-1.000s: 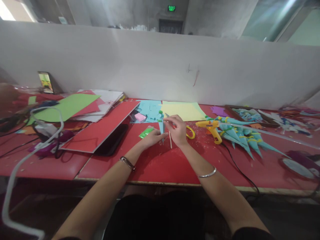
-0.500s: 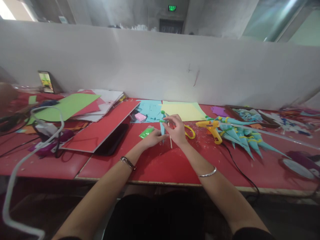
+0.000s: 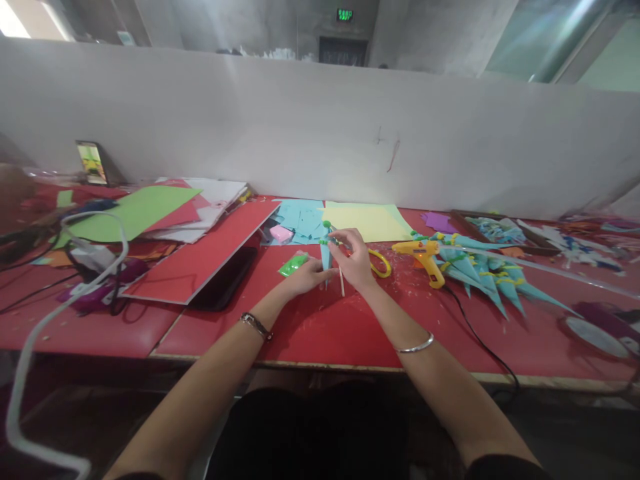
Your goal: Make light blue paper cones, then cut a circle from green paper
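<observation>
Near the middle of the table I hold a slim blue paper cone, its point toward me, with a green ball and a green band at its wide end. My left hand is closed on the lower part of the cone. Thumb and fingers of my right hand pinch at the green band near the top. Beside my left hand lies a green packet. A thin pale stick shows under my right hand. Just past that hand are the yellow handles of scissors, the rest hidden.
A yellow glue gun with a black cord lies to the right, beside a pile of blue paper cones. Blue paper pieces, a pink block and yellow sheets lie behind. A red board leans over a dark object at left.
Almost nothing differs. My right fingers have shifted very slightly at the green band, and the cone stays in both hands.
</observation>
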Motion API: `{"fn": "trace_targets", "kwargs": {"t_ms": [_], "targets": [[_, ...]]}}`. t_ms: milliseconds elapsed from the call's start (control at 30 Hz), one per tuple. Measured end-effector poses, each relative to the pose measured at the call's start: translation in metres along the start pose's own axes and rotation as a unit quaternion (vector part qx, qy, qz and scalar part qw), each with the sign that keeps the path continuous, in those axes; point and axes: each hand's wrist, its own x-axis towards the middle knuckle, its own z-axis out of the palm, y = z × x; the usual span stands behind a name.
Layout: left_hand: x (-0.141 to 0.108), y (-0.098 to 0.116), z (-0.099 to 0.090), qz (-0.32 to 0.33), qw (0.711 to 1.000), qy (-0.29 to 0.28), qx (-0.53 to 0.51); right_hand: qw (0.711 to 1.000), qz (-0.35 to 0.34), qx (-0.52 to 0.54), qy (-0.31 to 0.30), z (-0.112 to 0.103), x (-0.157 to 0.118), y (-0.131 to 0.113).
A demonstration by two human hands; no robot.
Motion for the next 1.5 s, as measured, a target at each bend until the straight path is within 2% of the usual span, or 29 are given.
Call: {"fn": "trace_targets", "kwargs": {"t_ms": [233, 600, 867, 1167, 1500], "targets": [[0.002, -0.006, 0.0, 0.01, 1.0, -0.002, 0.019, 0.99, 0.078, 0.105, -0.045, 0.004, 0.0, 0.007], [0.0, -0.002, 0.0, 0.005, 1.0, -0.009, 0.027, 0.991, 0.073, 0.103, -0.037, 0.004, 0.0, 0.006], [-0.001, -0.003, -0.001, 0.006, 1.0, -0.009, 0.028, 0.985, 0.106, 0.125, -0.056, 0.006, -0.002, 0.015], [0.001, -0.006, 0.0, 0.013, 1.0, -0.004, 0.005, 0.981, 0.123, 0.144, -0.044, 0.007, -0.001, 0.009], [0.0, -0.002, 0.0, 0.009, 0.999, 0.043, 0.008, 0.979, 0.119, 0.148, -0.074, 0.007, -0.002, 0.008]]}}
